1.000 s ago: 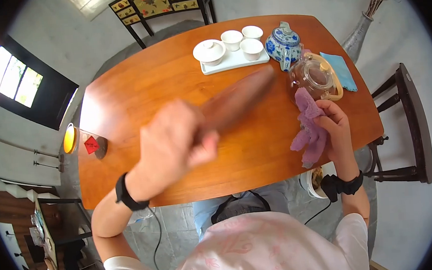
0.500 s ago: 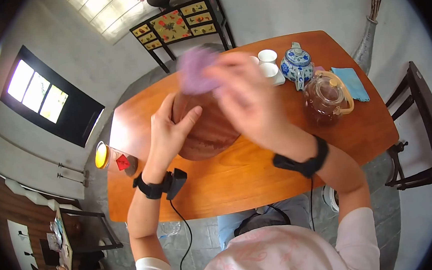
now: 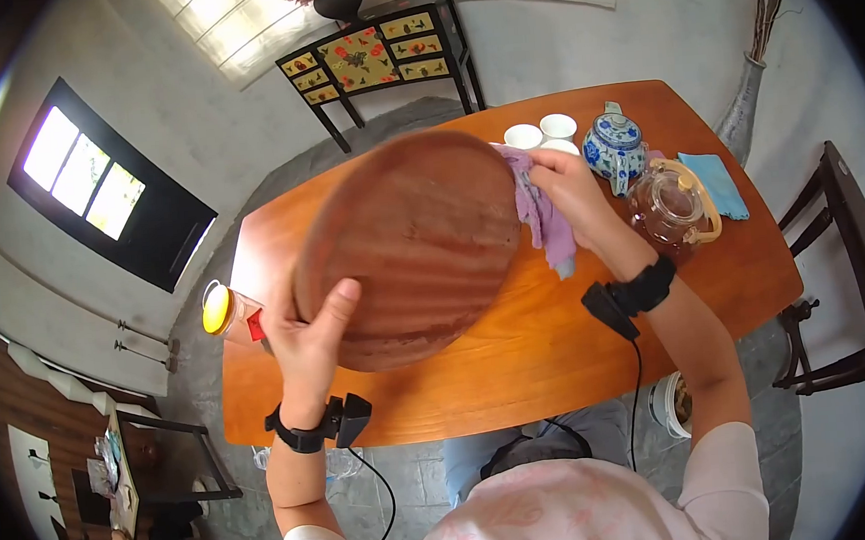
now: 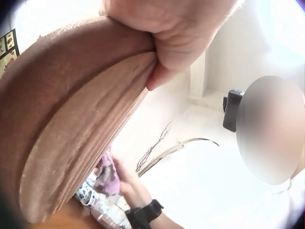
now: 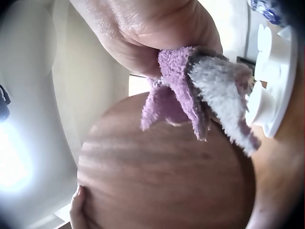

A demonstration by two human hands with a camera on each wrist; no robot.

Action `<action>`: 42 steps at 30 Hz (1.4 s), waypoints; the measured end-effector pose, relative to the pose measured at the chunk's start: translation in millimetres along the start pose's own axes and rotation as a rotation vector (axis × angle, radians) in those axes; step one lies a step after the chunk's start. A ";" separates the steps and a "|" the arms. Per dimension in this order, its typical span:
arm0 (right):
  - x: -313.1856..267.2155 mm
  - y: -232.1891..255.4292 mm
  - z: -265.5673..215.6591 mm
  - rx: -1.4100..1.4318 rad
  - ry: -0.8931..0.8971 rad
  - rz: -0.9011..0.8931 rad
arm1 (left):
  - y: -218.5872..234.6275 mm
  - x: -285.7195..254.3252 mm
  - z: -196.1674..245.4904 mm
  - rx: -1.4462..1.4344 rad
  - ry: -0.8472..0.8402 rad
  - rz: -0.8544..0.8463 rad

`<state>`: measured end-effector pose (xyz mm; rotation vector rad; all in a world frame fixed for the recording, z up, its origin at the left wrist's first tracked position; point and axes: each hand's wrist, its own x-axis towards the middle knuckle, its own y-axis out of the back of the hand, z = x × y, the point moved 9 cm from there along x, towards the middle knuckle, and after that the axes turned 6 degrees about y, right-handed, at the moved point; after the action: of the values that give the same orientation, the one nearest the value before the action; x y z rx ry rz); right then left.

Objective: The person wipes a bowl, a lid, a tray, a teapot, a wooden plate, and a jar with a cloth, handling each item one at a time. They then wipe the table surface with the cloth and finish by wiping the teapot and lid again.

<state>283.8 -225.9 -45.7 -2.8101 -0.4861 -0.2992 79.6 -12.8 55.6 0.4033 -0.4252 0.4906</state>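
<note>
A round brown wooden tray (image 3: 411, 246) is held up above the table, tilted with its broad face toward the head camera. My left hand (image 3: 307, 339) grips its left edge, the thumb lying on that face and the other fingers hidden behind. In the left wrist view the raised rim (image 4: 62, 71) shows close up. At the opposite edge, my right hand (image 3: 570, 192) pinches a fluffy purple-and-grey cloth (image 3: 547, 224) against the rim. Loose ends of the cloth (image 5: 178, 83) hang over the tray's edge in the right wrist view.
White cups (image 3: 558, 127) and a blue-and-white teapot (image 3: 613, 147) stand behind the right hand. Nearby are a glass kettle (image 3: 667, 205) and a folded blue cloth (image 3: 716, 186). A yellow-lidded jar (image 3: 219, 310) stands at the table's left edge.
The tray, earlier low and nearly edge-on in the left hand, now faces the head camera. The right hand brought the cloth from beside the kettle, over the tray's top, to its right edge.
</note>
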 end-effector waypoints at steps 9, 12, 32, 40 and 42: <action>-56.7 -37.1 51.7 0.452 -0.339 0.028 | 27.1 13.9 -9.0 -0.323 0.016 0.247; -87.1 -80.4 69.7 0.575 -0.511 -0.028 | 26.3 15.7 -12.9 -0.396 -0.012 0.342; -33.0 -36.7 -102.9 -0.370 0.566 0.028 | 7.3 -11.3 -54.1 -0.422 0.164 0.207; -127.9 -172.6 -68.0 -0.913 1.230 -0.412 | -4.1 -10.6 -71.9 -0.601 0.329 0.207; -187.4 -169.3 -32.9 -0.936 1.305 -0.695 | 0.3 -10.7 -70.2 -0.613 0.332 0.228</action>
<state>46.0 -138.2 -21.8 -2.1337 -1.0628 -2.7501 91.4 16.1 -8.2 -0.3195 -0.2799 0.6069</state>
